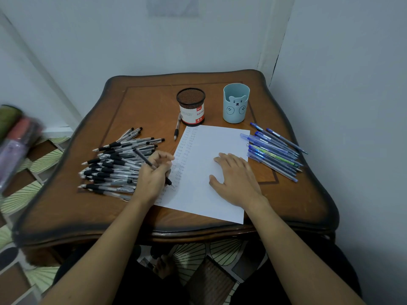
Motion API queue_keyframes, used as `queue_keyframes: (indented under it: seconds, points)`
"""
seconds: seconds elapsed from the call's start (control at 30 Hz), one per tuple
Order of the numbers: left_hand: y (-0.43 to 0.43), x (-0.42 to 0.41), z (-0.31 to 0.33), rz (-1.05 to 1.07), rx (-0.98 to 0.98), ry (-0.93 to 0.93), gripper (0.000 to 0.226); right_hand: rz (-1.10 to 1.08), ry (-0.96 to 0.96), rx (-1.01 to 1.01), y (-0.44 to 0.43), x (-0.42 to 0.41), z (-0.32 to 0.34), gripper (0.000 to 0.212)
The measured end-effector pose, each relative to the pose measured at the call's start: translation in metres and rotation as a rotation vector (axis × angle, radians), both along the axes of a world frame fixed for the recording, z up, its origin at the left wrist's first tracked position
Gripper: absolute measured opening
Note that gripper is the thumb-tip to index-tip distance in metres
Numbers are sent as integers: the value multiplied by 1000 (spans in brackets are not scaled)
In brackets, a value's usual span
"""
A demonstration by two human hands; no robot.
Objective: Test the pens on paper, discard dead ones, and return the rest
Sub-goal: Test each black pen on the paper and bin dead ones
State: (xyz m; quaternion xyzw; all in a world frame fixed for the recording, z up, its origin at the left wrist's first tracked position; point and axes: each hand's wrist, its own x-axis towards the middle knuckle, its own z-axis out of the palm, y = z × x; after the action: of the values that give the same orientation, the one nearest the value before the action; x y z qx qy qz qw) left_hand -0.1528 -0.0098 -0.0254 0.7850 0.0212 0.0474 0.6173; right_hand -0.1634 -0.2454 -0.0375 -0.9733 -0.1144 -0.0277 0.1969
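Quietly, the person sat at the brown wooden table (pixel 88 216), the left hand (pixel 154 172) curled round a black pen (pixel 143 158) whose tip met the left edge of the white sheet of paper (pixel 198 201), among columns of small test marks. The right hand (pixel 235 179) lay flat on the sheet, fingers spread. A heap of clear, black-gripped pens (pixel 114 164) lay just left of the paper and a bundle of blue pens (pixel 275 150) just right. Behind the sheet stood a black mesh pen cup (pixel 190 106) and a pale blue bear-faced cup (pixel 236 103), a lone pen (pixel 177 126) lying beside the mesh one.
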Motion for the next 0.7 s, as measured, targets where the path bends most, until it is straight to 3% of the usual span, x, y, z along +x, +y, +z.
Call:
queue_keyframes:
  seconds: [0.07,0.2,0.57,0.7]
  points:
    - [-3,4,3,-10,45,4,14,0,1,-2,0,0,0,57]
    - [-7,13,12,15,234,33,47,1,1,-6,0,0,1,57]
    - [-12,62,43,32,206,51,52,4,0,-15,0,1,1,56]
    - [-12,92,41,128,352,102,60,-2,-12,-16,0,1,1,56]
